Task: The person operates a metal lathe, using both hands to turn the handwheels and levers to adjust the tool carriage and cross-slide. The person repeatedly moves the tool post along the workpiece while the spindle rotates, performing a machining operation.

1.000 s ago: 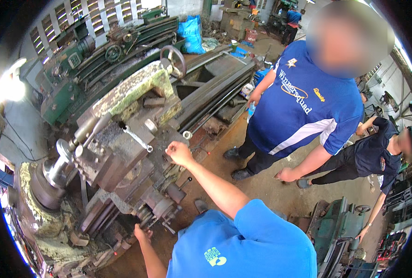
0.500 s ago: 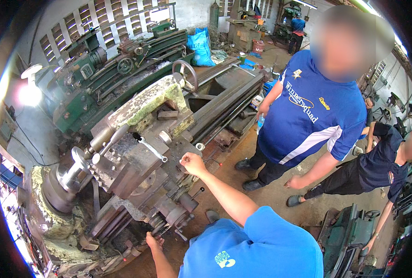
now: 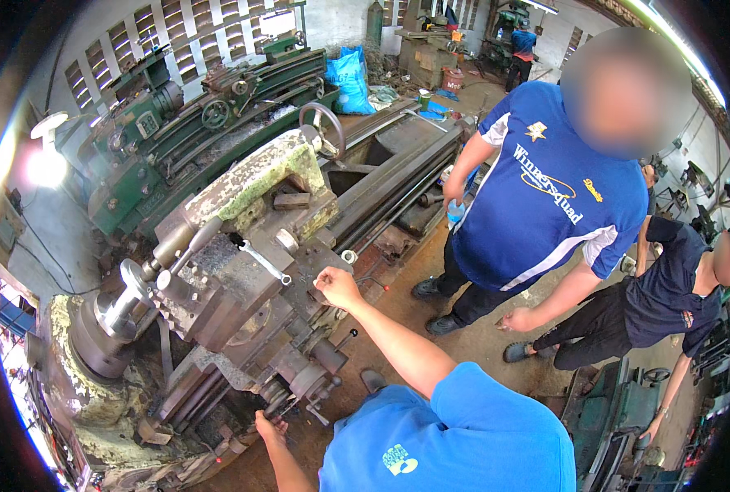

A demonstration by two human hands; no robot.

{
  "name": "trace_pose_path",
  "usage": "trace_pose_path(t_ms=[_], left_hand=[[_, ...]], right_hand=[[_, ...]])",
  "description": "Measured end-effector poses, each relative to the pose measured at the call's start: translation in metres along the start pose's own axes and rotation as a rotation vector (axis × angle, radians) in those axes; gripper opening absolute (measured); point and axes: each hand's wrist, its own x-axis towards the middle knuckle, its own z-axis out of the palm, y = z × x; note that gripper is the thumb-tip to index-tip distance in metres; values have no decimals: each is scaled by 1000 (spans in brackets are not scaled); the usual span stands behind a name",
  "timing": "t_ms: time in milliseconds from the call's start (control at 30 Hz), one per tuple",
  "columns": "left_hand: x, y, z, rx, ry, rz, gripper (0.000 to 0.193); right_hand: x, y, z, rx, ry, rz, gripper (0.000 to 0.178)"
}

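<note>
My right hand (image 3: 337,288) is closed, fingers bent together, over the near side of a large lathe's carriage (image 3: 260,321). What it grips, if anything, is too small to tell. Lower down, my left hand (image 3: 271,427) has curled fingers beside the round dials and handles (image 3: 287,394) on the carriage front. Its grip is partly hidden. A combination wrench (image 3: 265,262) lies on top of the carriage, close to my right hand. To its left, a shiny metal workpiece (image 3: 125,312) sits in the chuck (image 3: 102,336), with the tool post (image 3: 175,287) next to it.
A person in a dark blue shirt (image 3: 562,189) stands across from me, holding a plastic bottle (image 3: 456,212). Another person in black (image 3: 668,287) is at the right, near a green machine (image 3: 615,410). A second green lathe (image 3: 193,123) and a blue sack (image 3: 350,82) stand behind.
The view has shifted slightly. Both my hands stay at nearly the same places on the lathe. The person in dark blue has leaned a little nearer.
</note>
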Motion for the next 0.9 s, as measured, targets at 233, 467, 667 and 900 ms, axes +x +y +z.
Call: trace_pose_path(t_ms=[233,467,667,900], left_hand=[[-5,-4,-5,53,-66,35,66],[-30,-1,6,-52,38,36,63],[-55,0,24,-54,288,45,91],[-81,1,47,457,308,378,117]], right_hand=[[3,12,7,-5,48,-127,20],[8,18,10,171,-56,-46,9],[11,22,14,79,-18,-105,9],[10,14,12,67,-18,-54,12]])
